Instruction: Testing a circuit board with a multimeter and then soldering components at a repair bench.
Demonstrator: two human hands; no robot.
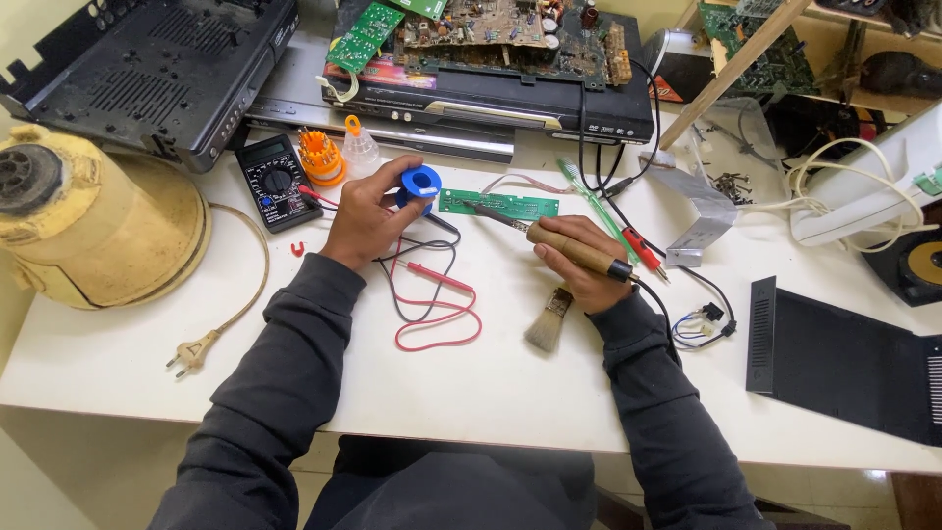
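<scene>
Now both forearms reach in over white tabletop (471,383). Left hand (368,218), grip closed around blue solder spool (420,183), just left of green circuit board (497,204). Right hand (581,265), grip wrapped on wooden-handled soldering iron (564,247), tip on board. Brush (549,320), red leads (437,309), multimeter (278,181) nearby; cluttered repair bench.

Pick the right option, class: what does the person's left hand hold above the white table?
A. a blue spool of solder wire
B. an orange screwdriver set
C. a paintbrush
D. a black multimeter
A: the left hand grips the blue spool beside the green circuit board, while the right hand holds the wooden-handled soldering iron.
</scene>
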